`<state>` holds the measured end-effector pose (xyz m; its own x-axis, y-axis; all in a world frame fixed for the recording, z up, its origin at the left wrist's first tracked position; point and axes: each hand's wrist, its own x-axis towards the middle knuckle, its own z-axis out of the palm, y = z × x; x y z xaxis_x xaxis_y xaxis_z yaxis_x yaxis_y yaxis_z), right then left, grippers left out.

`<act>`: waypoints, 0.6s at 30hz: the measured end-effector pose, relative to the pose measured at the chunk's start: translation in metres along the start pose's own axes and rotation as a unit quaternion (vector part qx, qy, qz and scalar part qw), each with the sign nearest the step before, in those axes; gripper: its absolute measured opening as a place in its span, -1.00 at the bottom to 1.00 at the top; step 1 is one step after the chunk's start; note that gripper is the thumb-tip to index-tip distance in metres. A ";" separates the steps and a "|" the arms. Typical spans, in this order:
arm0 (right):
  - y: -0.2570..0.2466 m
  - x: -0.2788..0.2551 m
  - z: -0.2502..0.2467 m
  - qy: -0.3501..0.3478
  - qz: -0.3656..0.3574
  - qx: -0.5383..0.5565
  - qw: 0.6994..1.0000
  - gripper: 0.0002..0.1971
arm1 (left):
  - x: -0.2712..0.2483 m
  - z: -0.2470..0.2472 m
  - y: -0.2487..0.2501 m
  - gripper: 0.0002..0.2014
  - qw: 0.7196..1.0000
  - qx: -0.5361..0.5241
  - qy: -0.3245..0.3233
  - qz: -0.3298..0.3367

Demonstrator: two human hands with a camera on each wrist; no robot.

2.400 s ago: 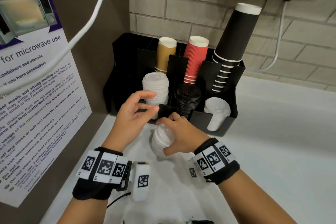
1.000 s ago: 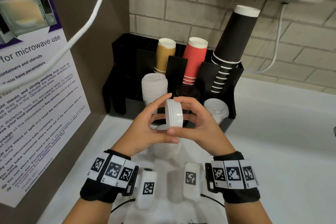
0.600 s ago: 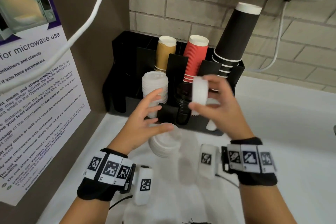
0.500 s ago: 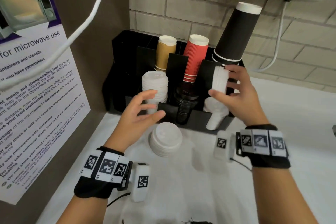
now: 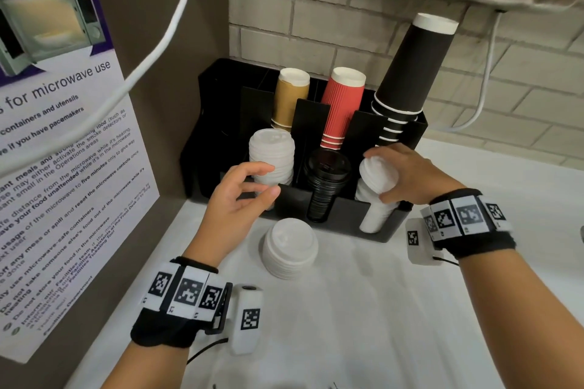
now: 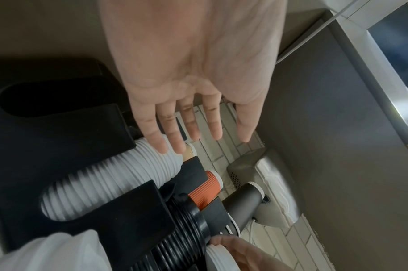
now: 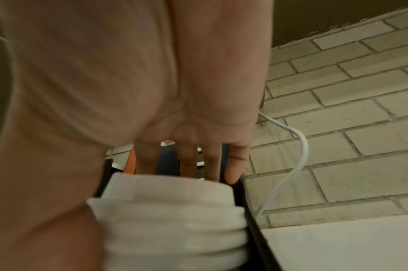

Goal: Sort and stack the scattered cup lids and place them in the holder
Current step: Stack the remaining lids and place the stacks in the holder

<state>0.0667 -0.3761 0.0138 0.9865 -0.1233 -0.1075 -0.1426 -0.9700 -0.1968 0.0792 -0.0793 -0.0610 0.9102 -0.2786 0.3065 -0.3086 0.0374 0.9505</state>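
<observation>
A black holder (image 5: pixel 344 221) stands against the brick wall with three front slots. My right hand (image 5: pixel 380 175) grips a short stack of small white lids (image 5: pixel 377 172) and sets it onto the small white lids in the right slot (image 5: pixel 374 218). In the right wrist view my thumb and fingers (image 7: pixel 187 161) clasp those lids (image 7: pixel 170 210). My left hand (image 5: pixel 268 180) hovers open and holds nothing in front of the left slot's larger white lids (image 5: pixel 271 151), which also show under my left fingers (image 6: pixel 170 139). Another stack of white lids (image 5: pixel 289 246) sits on the counter before the holder.
Black lids (image 5: pixel 327 174) fill the middle slot. Tan (image 5: pixel 290 98), red (image 5: pixel 343 104) and black (image 5: pixel 410 69) cup stacks stand in the holder's rear. A microwave poster (image 5: pixel 63 151) covers the left wall. A white cable (image 5: pixel 164 38) hangs above. The white counter (image 5: pixel 363 325) stretches toward me.
My right hand carried the short lid stack from between both hands over to the right slot and lowered it there. My left hand let go and stayed near the left slot.
</observation>
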 end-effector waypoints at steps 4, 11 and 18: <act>0.000 -0.003 0.003 -0.016 0.003 -0.014 1.000 -0.13 | -0.001 0.001 0.000 -0.72 1.000 0.002 0.000 0.003; 0.006 0.000 0.013 -0.016 -0.009 -0.018 1.000 -0.09 | -0.003 0.000 0.002 -0.73 1.000 0.010 0.006 -0.004; 0.006 -0.002 0.033 -0.001 -0.013 -0.054 0.998 -0.03 | -0.003 0.000 0.001 -0.74 1.000 0.012 0.011 -0.006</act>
<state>0.0613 -0.3750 -0.0190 0.9895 -0.0981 -0.1064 -0.1082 -0.9898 -0.0931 0.0760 -0.0783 -0.0607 0.9199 -0.2568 0.2963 -0.3038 0.0107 0.9527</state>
